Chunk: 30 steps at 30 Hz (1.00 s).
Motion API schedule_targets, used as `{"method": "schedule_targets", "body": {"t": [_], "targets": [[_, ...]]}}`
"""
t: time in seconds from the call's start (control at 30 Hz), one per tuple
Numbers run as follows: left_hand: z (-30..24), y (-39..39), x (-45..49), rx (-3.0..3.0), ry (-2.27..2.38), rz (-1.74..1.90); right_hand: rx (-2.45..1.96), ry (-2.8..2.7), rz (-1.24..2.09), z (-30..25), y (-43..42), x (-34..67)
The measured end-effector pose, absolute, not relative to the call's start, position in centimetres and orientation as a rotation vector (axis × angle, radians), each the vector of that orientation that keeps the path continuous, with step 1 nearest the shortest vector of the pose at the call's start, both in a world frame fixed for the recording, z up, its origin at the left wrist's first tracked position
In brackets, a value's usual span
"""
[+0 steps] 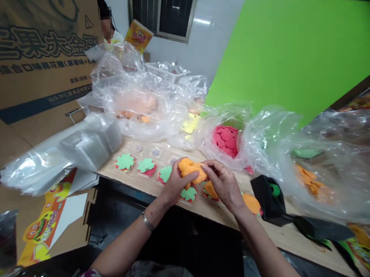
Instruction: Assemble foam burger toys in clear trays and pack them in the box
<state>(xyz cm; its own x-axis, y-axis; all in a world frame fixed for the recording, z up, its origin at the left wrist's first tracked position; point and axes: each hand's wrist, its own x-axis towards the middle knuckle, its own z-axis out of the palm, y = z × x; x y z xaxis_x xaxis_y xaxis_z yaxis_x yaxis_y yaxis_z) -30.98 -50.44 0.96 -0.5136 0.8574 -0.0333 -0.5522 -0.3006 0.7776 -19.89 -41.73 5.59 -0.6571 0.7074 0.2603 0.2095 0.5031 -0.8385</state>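
My left hand (174,182) is closed on a small stack of orange foam pieces (191,168), held just above the wooden table (209,208). My right hand (223,184) pinches the right side of the same stack with thumb and fingers. On the table below lie little piles topped with green leaf-shaped foam (125,161), one more green-topped pile (189,194) right under my hands. An orange foam piece (251,203) lies flat to the right of my right wrist, another orange-topped pile (210,190) sits beneath my right fingers.
Clear plastic bags hold red foam pieces (226,139), yellow pieces (190,124), orange pieces (308,179) and pale orange ones (136,104). A stack of clear plastic trays (92,141) lies left. A black holder (268,200), a green board (296,50), cardboard boxes (30,56) and another person (105,21) surround the table.
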Motion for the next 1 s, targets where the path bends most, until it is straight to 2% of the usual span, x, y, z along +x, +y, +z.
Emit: {"method": "schedule_targets", "body": {"t": [0.1,0.3,0.53,0.6,0.77,0.83,0.9,1.0], "targets": [[1.2,-50.6,-31.5,0.512,0.933,1.914,-0.738,-2.141,1.117,5.7,-41.9,-20.0],[1.4,-50.8,-32.4,0.428,0.667,1.716,-0.728,-1.974,1.518,5.3,-42.0,-20.4],[0.6,-50.9,-34.3,0.124,0.333,1.442,-0.765,-1.995,1.316,5.8,-40.4,-20.0],[0.6,-51.4,-34.9,0.041,0.311,1.464,-0.770,-1.923,1.367,6.0,-40.1,-19.6],[1.1,-53.8,-36.7,0.034,0.389,1.687,-0.808,-1.903,1.800,4.8,-40.7,-19.0],[1.2,-54.7,-37.2,0.048,0.431,1.712,-0.823,-1.961,1.877,3.9,-41.2,-19.2],[1.3,-55.5,-37.5,0.056,0.460,1.718,-0.839,-2.076,1.835,2.9,-41.7,-19.5],[1.2,-55.9,-37.6,0.088,0.474,1.736,-0.825,-2.378,1.468,1.3,-42.1,-20.1]]}}
